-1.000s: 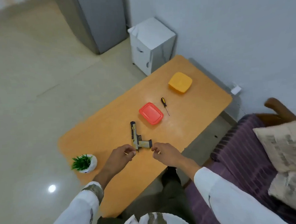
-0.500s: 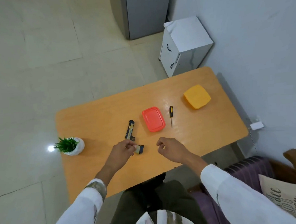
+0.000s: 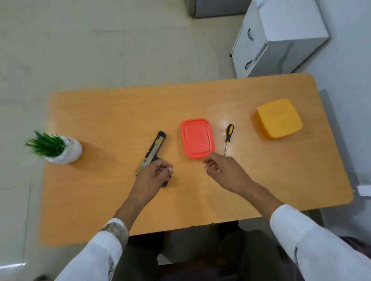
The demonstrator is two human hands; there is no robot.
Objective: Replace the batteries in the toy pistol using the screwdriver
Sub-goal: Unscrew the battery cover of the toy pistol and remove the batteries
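Orange-topped table (image 3: pixel 114 114) stands on pale tiles, with a white drawer cabinet (image 3: pixel 282 28) at its far right corner. On it sit a yellow tub (image 3: pixel 279 119), a red box (image 3: pixel 197 138) and a potted plant (image 3: pixel 58 150). The person's left hand (image 3: pixel 154 176) curls its fingers round the grip of the toy pistol (image 3: pixel 154 150), which lies flat just left of the red box. The right hand (image 3: pixel 225 170) hovers near that box, loosely curled and empty. The screwdriver (image 3: pixel 228 136) lies untouched between box and tub.

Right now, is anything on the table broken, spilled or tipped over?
Nothing stands out. The toy pistol lies flat on the table, its grip under the left hand. The screwdriver lies beside the red container, the yellow container sits flat, and nothing is spilled.
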